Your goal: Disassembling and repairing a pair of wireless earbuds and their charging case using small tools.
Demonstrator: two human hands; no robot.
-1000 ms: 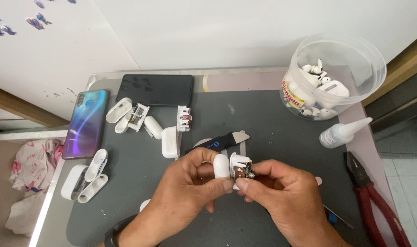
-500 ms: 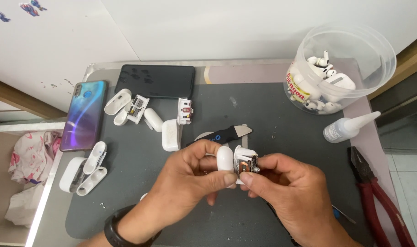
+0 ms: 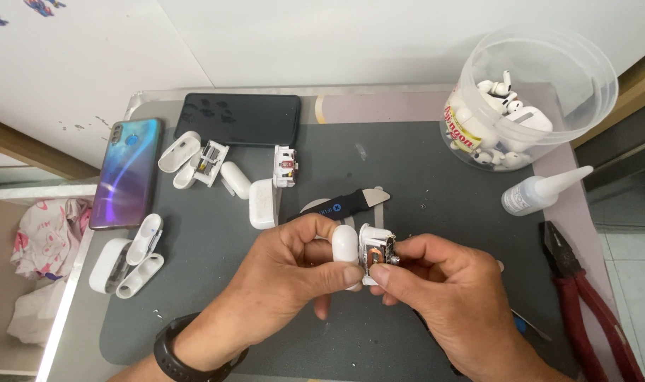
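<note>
My left hand (image 3: 287,272) grips a small white earbud-case shell (image 3: 345,247) between thumb and fingers. My right hand (image 3: 450,297) pinches the case's white inner frame (image 3: 377,251), whose coppery battery and circuit parts show, pressed against the shell. Both hands meet above the dark grey mat (image 3: 421,177), near its front middle. A black pry tool with a metal blade (image 3: 344,204) lies on the mat just behind my fingers. A black watch sits on my left wrist.
Opened white earbud cases and parts (image 3: 216,170) lie at the mat's back left, more cases (image 3: 128,256) at its left edge. A blue phone (image 3: 126,172), a black phone (image 3: 239,119), a clear tub of earbuds (image 3: 527,99), a glue bottle (image 3: 542,192) and red pliers (image 3: 584,297) surround the mat.
The view has shifted slightly; my hands keep the same grip on the shell and inner frame, with only small finger adjustments.
</note>
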